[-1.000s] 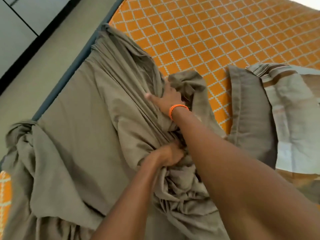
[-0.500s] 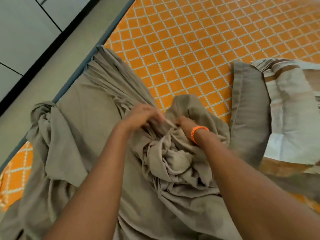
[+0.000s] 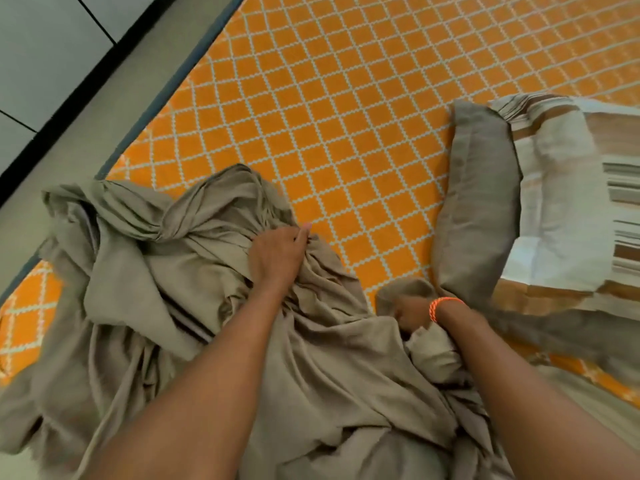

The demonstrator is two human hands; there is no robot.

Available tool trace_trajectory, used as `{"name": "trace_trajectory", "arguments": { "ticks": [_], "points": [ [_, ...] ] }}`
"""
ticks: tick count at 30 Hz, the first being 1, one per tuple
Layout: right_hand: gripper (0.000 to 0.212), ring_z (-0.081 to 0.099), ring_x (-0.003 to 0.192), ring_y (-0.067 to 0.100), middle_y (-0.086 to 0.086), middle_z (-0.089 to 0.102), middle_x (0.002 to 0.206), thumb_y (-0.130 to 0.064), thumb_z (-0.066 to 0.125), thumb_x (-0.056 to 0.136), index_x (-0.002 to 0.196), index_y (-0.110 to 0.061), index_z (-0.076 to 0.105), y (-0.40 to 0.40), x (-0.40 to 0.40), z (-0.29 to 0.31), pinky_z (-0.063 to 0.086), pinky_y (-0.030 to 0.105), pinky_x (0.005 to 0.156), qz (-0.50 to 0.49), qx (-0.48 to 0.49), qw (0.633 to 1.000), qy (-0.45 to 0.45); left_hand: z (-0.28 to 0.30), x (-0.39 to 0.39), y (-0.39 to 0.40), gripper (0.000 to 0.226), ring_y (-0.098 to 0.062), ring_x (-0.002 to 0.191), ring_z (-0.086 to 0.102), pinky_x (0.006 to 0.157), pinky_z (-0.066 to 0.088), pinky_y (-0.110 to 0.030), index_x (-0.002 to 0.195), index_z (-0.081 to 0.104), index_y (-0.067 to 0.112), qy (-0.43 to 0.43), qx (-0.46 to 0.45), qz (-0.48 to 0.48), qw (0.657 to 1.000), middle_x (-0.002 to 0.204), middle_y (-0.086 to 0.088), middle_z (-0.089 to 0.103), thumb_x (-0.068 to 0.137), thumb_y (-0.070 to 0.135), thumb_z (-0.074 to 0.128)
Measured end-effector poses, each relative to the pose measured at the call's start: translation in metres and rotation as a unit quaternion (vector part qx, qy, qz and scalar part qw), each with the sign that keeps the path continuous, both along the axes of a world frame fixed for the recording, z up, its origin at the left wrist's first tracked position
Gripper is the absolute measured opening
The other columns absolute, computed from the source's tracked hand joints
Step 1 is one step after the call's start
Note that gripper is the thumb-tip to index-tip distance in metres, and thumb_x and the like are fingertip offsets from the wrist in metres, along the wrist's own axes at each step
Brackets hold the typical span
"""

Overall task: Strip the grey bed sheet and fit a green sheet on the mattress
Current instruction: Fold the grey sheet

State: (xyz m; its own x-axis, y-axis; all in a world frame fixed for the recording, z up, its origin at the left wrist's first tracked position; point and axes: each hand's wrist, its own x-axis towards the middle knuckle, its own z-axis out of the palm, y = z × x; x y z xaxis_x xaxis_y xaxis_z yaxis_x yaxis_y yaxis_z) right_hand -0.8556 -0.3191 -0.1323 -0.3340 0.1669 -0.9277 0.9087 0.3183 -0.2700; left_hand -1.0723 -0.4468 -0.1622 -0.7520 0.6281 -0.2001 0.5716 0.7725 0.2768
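We see the crumpled grey-taupe cotton bed sheet [image 3: 180, 271] bunched in the lower left of the head view, lying on the orange mattress with white diamond lattice [image 3: 346, 133]; most of the mattress top is bare. The left hand [image 3: 277, 258] grips a ridge of sheet folds at the far edge of the heap, fingers curled into the cloth. The right hand [image 3: 412, 315] (blurred, with an orange wristband [image 3: 438, 306]) clutches another gathered wad, just beside a grey pillow [image 3: 481, 202]. A folded striped brown-and-white blanket [image 3: 561, 202] lies against that pillow. Grey floor tiles [image 3: 45, 46] show upper left.
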Motion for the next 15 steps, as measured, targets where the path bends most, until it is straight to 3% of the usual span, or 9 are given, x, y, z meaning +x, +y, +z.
{"name": "trace_trajectory", "arguments": {
  "ticks": [2, 4, 6, 7, 9, 10, 12, 13, 15],
  "points": [
    [0.019, 0.069, 0.086, 0.025, 0.013, 0.078, 0.099, -0.016, 0.061, 0.087, 0.09, -0.015, 0.08, -0.003, -0.008, 0.006, 0.051, 0.027, 0.072, -0.015, 0.046, 0.995, 0.086, 0.001, 0.027, 0.01, 0.06, -0.037, 0.077, 0.064, 0.06, 0.035, -0.039, 0.066, 0.057, 0.014, -0.091, -0.009, 0.002, 0.996, 0.079, -0.016, 0.067, 0.105, 0.056, 0.042],
    [0.012, 0.064, 0.071, 0.017, -0.001, 0.072, 0.073, -0.027, 0.061, 0.071, 0.07, -0.027, 0.073, -0.004, -0.022, 0.01, 0.046, 0.027, 0.062, -0.147, 0.118, 0.958, 0.218, 0.007, 0.053, 0.021, 0.042, -0.034, 0.091, 0.067, 0.066, 0.036, -0.038, 0.079, 0.066, 0.012, -0.218, -0.037, -0.092, 0.971, 0.095, -0.019, 0.07, 0.103, 0.042, 0.047],
    [0.016, 0.062, 0.077, 0.014, -0.003, 0.071, 0.087, -0.022, 0.059, 0.076, 0.084, -0.025, 0.073, -0.004, -0.029, 0.008, 0.043, 0.025, 0.066, -0.244, 0.208, 0.887, 0.332, 0.019, 0.09, 0.02, 0.022, -0.022, 0.087, 0.064, 0.069, 0.043, -0.034, 0.1, 0.07, 0.011, -0.403, -0.103, -0.144, 0.898, 0.096, -0.011, 0.066, 0.094, 0.028, 0.057],
    [0.023, 0.062, 0.085, 0.013, -0.004, 0.071, 0.099, -0.017, 0.059, 0.079, 0.095, -0.026, 0.073, -0.007, -0.029, 0.007, 0.044, 0.024, 0.071, -0.264, 0.224, 0.868, 0.355, 0.023, 0.109, 0.014, 0.019, -0.019, 0.076, 0.059, 0.067, 0.045, -0.03, 0.099, 0.067, 0.017, -0.479, -0.156, -0.132, 0.854, 0.09, -0.006, 0.063, 0.087, 0.03, 0.06],
    [0.036, 0.061, 0.101, 0.013, -0.004, 0.068, 0.12, -0.011, 0.059, 0.084, 0.113, -0.028, 0.071, -0.017, -0.022, 0.005, 0.045, 0.025, 0.086, -0.244, 0.195, 0.875, 0.37, 0.031, 0.129, 0.002, 0.012, -0.017, 0.059, 0.048, 0.06, 0.044, -0.03, 0.09, 0.059, 0.021, -0.558, -0.308, -0.116, 0.762, 0.076, -0.004, 0.054, 0.091, 0.033, 0.061],
    [0.041, 0.061, 0.107, 0.015, -0.003, 0.067, 0.127, -0.006, 0.059, 0.087, 0.119, -0.027, 0.07, -0.023, -0.017, 0.003, 0.045, 0.025, 0.091, -0.219, 0.159, 0.89, 0.367, 0.034, 0.129, 0.0, 0.014, -0.017, 0.056, 0.049, 0.059, 0.045, -0.03, 0.091, 0.059, 0.017, -0.569, -0.351, -0.126, 0.733, 0.075, -0.005, 0.054, 0.097, 0.029, 0.058],
    [0.044, 0.062, 0.113, 0.018, 0.003, 0.069, 0.128, 0.003, 0.054, 0.091, 0.125, -0.018, 0.072, -0.038, -0.004, -0.005, 0.043, 0.022, 0.093, -0.157, 0.089, 0.929, 0.322, 0.044, 0.11, 0.007, 0.022, -0.022, 0.06, 0.062, 0.06, 0.056, -0.031, 0.102, 0.068, 0.003, -0.565, -0.348, -0.118, 0.739, 0.084, -0.011, 0.065, 0.101, 0.022, 0.057],
    [0.044, 0.063, 0.11, 0.019, 0.005, 0.072, 0.121, 0.006, 0.05, 0.09, 0.121, -0.014, 0.075, -0.042, 0.003, -0.006, 0.044, 0.021, 0.088, -0.118, 0.064, 0.95, 0.284, 0.049, 0.098, 0.011, 0.028, -0.026, 0.065, 0.069, 0.063, 0.06, -0.033, 0.102, 0.073, -0.003, -0.552, -0.307, -0.111, 0.767, 0.089, -0.014, 0.071, 0.101, 0.021, 0.057],
    [0.047, 0.067, 0.097, 0.024, 0.009, 0.076, 0.107, 0.008, 0.044, 0.087, 0.109, -0.01, 0.08, -0.044, 0.012, -0.004, 0.052, 0.029, 0.078, -0.029, 0.025, 0.98, 0.196, 0.055, 0.076, 0.014, 0.041, -0.033, 0.066, 0.07, 0.062, 0.055, -0.038, 0.078, 0.075, -0.002, -0.433, -0.111, -0.087, 0.89, 0.076, -0.014, 0.073, 0.104, 0.022, 0.055]
  ]
}}
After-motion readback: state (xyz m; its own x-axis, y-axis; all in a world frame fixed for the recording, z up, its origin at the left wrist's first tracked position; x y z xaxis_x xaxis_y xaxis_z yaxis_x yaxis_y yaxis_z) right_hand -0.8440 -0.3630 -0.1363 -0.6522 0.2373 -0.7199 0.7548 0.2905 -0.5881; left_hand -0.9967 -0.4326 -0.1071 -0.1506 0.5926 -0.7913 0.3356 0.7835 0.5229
